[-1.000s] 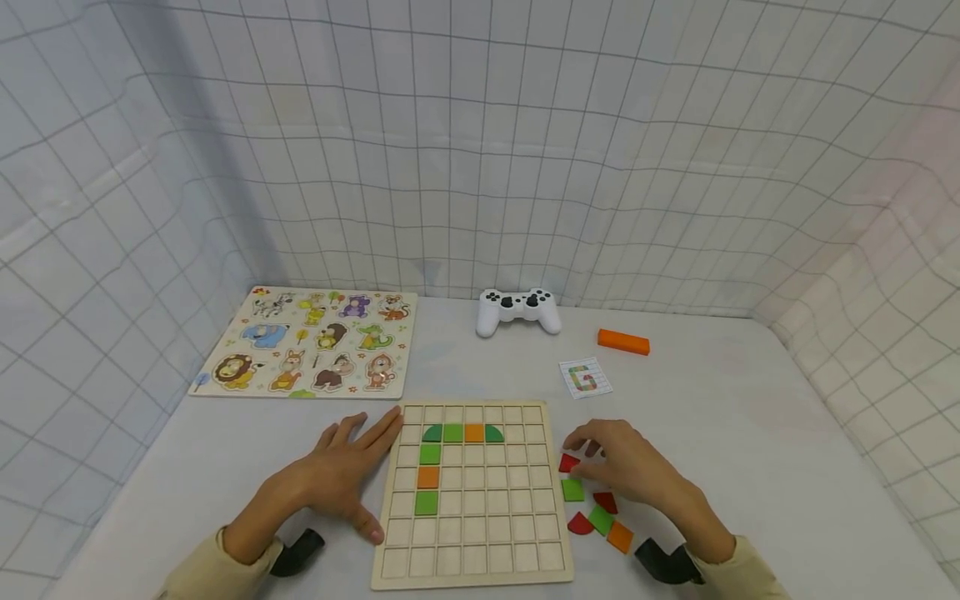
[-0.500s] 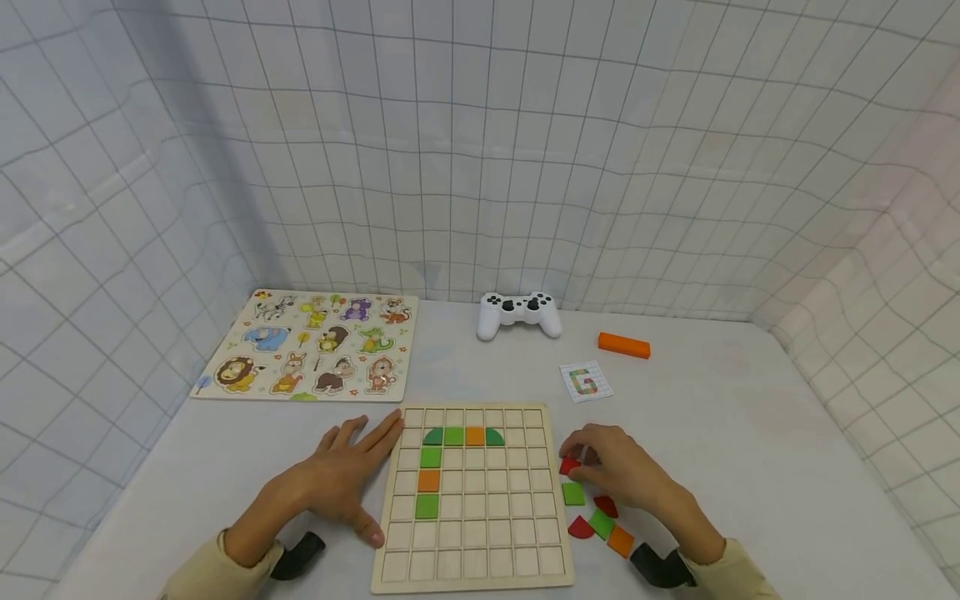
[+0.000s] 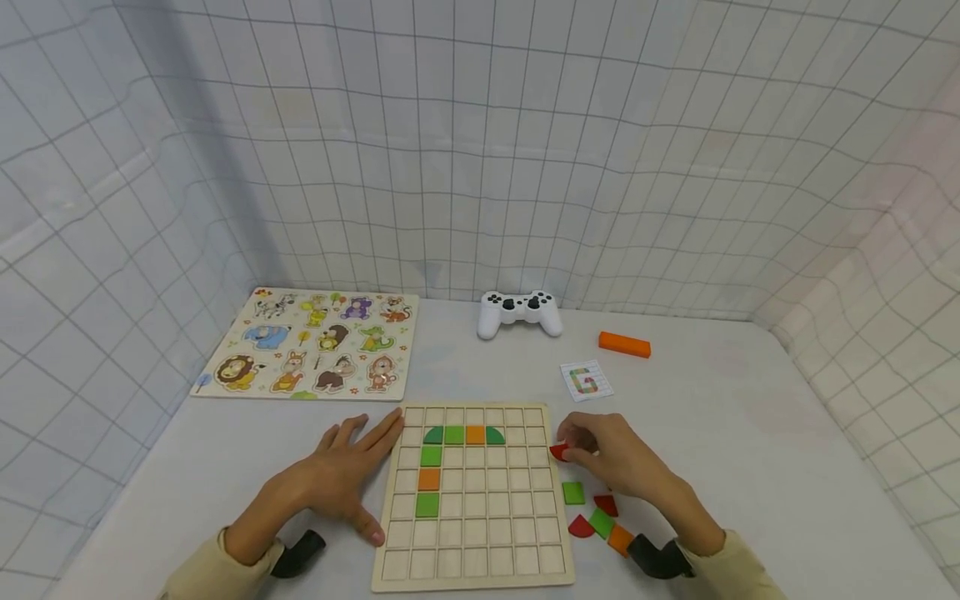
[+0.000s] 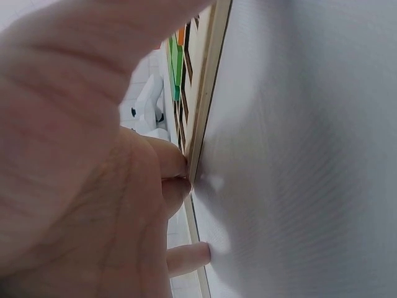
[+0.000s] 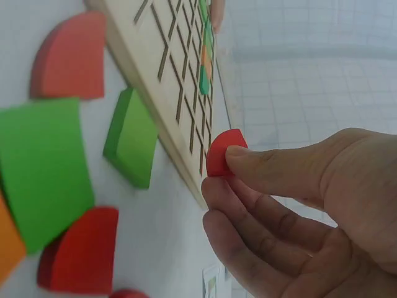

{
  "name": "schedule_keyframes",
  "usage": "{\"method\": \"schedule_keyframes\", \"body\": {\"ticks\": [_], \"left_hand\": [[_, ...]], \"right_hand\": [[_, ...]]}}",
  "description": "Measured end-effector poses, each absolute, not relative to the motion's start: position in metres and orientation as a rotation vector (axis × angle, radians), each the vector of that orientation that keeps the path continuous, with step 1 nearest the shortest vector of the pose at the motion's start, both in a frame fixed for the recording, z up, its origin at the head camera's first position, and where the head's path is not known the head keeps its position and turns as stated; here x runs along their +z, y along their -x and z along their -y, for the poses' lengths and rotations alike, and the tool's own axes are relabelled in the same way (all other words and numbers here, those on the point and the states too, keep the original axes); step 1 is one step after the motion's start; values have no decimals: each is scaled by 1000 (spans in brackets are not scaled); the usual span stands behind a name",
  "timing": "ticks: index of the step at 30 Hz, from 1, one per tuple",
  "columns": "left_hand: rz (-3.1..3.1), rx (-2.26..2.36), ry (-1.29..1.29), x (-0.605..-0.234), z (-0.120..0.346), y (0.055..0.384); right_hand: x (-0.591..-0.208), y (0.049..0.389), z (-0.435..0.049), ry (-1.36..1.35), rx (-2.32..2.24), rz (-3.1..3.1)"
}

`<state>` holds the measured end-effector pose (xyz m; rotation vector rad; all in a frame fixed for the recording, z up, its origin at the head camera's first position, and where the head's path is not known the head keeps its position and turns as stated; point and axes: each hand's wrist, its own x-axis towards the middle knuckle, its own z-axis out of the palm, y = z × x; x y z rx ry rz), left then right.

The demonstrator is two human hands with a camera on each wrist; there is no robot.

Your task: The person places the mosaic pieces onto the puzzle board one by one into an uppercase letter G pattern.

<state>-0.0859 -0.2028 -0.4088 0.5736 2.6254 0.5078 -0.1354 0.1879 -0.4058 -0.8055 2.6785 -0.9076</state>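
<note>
A wooden grid board [image 3: 475, 534] lies before me, with green and orange tiles set in a row and a column near its upper left. My left hand [image 3: 339, 473] rests with spread fingers along the board's left edge, fingertips and thumb at the rim. Over the upper right edge, my right hand [image 3: 621, 457] pinches a red quarter-circle tile [image 5: 224, 153] between thumb and fingers. Below that hand lie a green square tile [image 3: 573, 493], a red quarter-circle [image 3: 581, 527], another red one [image 3: 606, 505], a second green square [image 3: 602, 523] and an orange square [image 3: 620, 540].
A small card [image 3: 587, 381] printed with a coloured G lies beyond the right hand. Farther back are an orange bar [image 3: 625, 344] and a white game controller [image 3: 520, 312]. An animal puzzle board [image 3: 303, 343] lies at the back left, near the gridded cloth wall [image 3: 480, 167].
The right hand has picked up a red quarter-circle tile from the table and moved it up and left to the board's edge. The left hand has stayed in place.
</note>
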Motion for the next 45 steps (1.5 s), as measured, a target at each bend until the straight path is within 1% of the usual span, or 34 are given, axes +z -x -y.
{"method": "schedule_keyframes", "body": {"ticks": [13, 22, 36, 45], "left_hand": [[-2625, 506, -587, -411, 203, 88], [-2611, 511, -594, -410, 200, 88], [-2610, 475, -588, -412, 198, 90], [-2629, 496, -593, -411, 203, 89]], "right_hand": [[-404, 129, -145, 915, -1057, -2515], [-405, 124, -120, 988, -1036, -2433], [-404, 111, -83, 1007, -968, -2390], [-405, 108, -60, 1137, -916, -2384]]}}
